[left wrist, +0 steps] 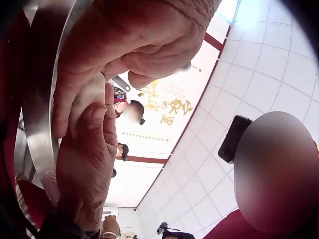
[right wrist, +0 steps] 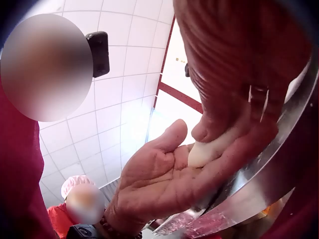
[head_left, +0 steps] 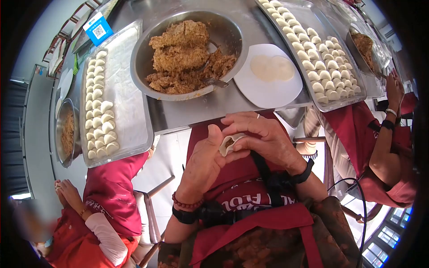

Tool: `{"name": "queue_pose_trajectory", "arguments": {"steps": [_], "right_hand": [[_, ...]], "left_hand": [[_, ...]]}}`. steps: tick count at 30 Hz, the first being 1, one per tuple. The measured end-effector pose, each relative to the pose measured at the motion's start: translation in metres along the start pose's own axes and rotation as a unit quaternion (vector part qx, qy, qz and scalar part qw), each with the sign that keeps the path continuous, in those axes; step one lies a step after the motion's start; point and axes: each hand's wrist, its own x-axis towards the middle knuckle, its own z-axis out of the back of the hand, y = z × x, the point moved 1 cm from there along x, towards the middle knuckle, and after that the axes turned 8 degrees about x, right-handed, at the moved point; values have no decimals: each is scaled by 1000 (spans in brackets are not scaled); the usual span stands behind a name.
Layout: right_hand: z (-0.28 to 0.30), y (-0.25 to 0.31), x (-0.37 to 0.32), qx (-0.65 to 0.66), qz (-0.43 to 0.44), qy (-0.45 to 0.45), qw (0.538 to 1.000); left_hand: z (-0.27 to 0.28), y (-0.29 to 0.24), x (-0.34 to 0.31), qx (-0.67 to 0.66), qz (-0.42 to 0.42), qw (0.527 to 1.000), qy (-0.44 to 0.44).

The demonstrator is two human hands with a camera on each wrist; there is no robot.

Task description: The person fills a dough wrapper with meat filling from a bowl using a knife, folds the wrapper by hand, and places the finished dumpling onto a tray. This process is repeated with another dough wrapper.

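Observation:
A folded white dumpling wrapper [head_left: 227, 145] with brown filling showing in its opening lies between the two hands in the head view. My left hand [head_left: 202, 163] supports it on nearly straight fingers, palm turned up and thumb raised clear of it. From the other side my right hand [head_left: 268, 142] pinches its edge between thumb and fingers. The right wrist view shows the pale dough [right wrist: 202, 154] between the left hand [right wrist: 159, 179] and the ringed right hand [right wrist: 239, 94]. In the left wrist view, the fingers partly cover the dough [left wrist: 89, 102].
Beyond the hands stand a steel bowl of filling [head_left: 134, 67] with a utensil and a white plate [head_left: 268, 96] with round wrappers [head_left: 279, 68]. Trays of dumplings flank them, left [head_left: 129, 120] and right [head_left: 326, 105]. People sit on both sides; a black cable [head_left: 365, 210] hangs at right.

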Motion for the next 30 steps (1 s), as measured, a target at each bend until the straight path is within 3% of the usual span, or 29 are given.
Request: {"name": "queue_pose_trajectory", "arguments": {"steps": [7,12,13,16,19,22,24,27,30], "right_hand": [[-1,-10,-4,53,-5,-15,998],[-11,-18,-5,152,-2,-65,986],[-10,-18,-4,102,8,-60,993],[-9,-15,-1,-19,24,-52,998],[-10,-8,1,-56,24,-45,997],[-4,-17,-1,-30,27,-13,999],[-4,-20,-2,11,18,0,1000],[-11,-7,-4,223,-150,-42,962],[-6,-3,-2,81,-90,12,993]], "left_hand": [[0,-6,4,10,28,1000,0],[2,17,14,-236,30,971,-21],[1,21,17,-269,33,962,-34],[9,27,20,-343,-4,937,62],[11,25,17,-308,-9,950,58],[4,21,17,-192,35,980,-33],[6,21,17,-153,43,987,-14],[5,17,16,-106,46,993,-8],[3,15,16,-84,51,995,-12]]}}
